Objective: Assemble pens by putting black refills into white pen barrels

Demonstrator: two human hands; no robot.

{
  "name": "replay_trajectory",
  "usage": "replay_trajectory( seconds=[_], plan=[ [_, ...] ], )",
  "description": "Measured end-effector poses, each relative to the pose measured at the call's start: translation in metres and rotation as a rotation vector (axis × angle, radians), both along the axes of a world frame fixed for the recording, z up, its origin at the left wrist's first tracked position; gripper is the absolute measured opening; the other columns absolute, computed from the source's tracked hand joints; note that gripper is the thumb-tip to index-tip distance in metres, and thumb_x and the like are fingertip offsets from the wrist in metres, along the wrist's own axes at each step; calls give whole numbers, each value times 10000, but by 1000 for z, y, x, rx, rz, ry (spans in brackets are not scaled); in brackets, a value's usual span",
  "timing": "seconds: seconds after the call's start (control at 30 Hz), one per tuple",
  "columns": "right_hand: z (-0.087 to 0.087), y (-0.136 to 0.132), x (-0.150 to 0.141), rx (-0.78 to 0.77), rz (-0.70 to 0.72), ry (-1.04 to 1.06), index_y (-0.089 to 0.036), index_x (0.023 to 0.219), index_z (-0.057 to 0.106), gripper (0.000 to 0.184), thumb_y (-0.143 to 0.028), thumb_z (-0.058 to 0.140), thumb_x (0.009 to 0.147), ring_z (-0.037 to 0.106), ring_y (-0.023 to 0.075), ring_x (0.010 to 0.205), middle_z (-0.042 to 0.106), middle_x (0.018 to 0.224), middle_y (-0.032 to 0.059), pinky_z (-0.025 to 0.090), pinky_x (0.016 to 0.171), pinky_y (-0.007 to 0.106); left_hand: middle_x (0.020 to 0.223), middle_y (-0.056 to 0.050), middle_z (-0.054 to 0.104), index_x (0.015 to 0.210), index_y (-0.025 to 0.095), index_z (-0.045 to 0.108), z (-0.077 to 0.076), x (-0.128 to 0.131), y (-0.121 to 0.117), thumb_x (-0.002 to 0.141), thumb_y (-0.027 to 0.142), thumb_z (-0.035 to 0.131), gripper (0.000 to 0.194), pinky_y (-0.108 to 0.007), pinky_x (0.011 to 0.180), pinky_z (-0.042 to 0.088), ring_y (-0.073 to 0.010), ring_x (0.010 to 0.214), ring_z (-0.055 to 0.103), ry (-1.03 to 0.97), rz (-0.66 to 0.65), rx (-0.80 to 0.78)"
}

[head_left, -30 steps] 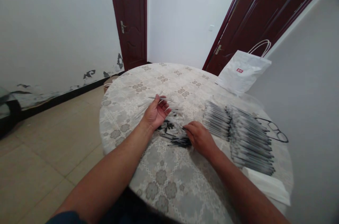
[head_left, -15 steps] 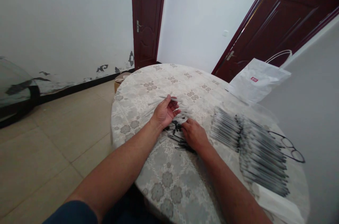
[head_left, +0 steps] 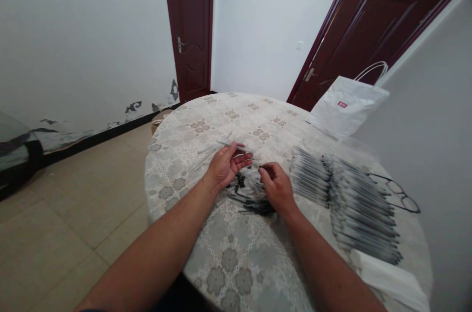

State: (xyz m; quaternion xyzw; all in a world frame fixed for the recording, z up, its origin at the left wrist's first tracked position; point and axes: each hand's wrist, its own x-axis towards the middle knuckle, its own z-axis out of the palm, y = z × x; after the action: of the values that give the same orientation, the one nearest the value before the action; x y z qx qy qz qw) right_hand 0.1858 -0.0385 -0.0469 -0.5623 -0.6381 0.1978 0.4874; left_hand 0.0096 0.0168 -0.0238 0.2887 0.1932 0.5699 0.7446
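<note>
In the head view, my left hand pinches a pale pen barrel between thumb and forefinger, its other fingers loosely curled. Just right of it, my right hand is closed, thumb and forefinger pressed on a small black pen part; its exact kind is too small to tell. Below and between both hands lies a heap of small black pen parts. Thin dark sticks lie nearer me, partly under my right hand. More pale barrels are scattered beyond my left hand.
Rows of pens lie side by side to the right, with another row beside them. Eyeglasses, a white paper bag and a folded white item are on the round, cloth-covered table.
My right hand has lifted slightly from the black parts and holds a small dark piece at its fingertips. The left hand keeps its barrel. The camera view has shifted slightly.
</note>
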Motion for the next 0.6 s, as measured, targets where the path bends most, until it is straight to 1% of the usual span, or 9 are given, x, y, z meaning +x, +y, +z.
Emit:
replay_trajectory(
  seconds=[0.07, 0.1, 0.17, 0.27, 0.4, 0.6],
  plan=[
    [3, 2, 3, -35, -9, 245, -206, 947, 594, 223, -424, 614, 906, 574, 147, 603, 634, 741, -8, 475, 580, 269, 845, -82, 715, 978, 129, 631, 0, 2, -2, 919, 365, 659, 244, -389, 783, 620, -260, 864, 758, 36, -23, 10],
    [5, 3, 4, -37, -6, 331, -205, 937, 591, 231, -426, 640, 886, 553, 134, 566, 618, 711, -23, 464, 547, 259, 867, -86, 716, 985, 133, 621, 0, 4, -3, 922, 361, 655, 239, -395, 792, 619, -265, 876, 758, 52, -35, 14],
    [7, 5, 5, -23, 0, 429, -203, 942, 599, 238, -411, 677, 857, 536, 120, 539, 605, 684, -39, 457, 524, 248, 904, -82, 715, 1007, 145, 603, -1, 6, -4, 927, 356, 649, 230, -416, 809, 617, -277, 904, 757, 71, -65, 20],
    [7, 6, 4, -18, 27, 476, -201, 958, 622, 236, -388, 700, 839, 553, 115, 552, 620, 690, -36, 468, 533, 244, 929, -71, 712, 1032, 160, 591, -1, 8, -6, 935, 355, 638, 223, -442, 838, 609, -288, 943, 752, 71, -96, 35],
    [6, 4, 1, -29, 74, 503, -206, 969, 634, 232, -377, 707, 830, 557, 117, 563, 626, 691, -35, 474, 533, 246, 954, -80, 721, 1031, 162, 588, 0, 10, -8, 935, 359, 639, 226, -437, 876, 593, -284, 970, 747, 82, -109, 51],
    [7, 3, -2, -16, 48, 492, -204, 967, 651, 227, -380, 702, 833, 553, 113, 557, 636, 706, -28, 468, 523, 244, 962, -100, 745, 1030, 159, 593, -3, 10, -7, 923, 375, 656, 250, -448, 900, 576, -276, 953, 751, 116, -125, 84]
  ],
)
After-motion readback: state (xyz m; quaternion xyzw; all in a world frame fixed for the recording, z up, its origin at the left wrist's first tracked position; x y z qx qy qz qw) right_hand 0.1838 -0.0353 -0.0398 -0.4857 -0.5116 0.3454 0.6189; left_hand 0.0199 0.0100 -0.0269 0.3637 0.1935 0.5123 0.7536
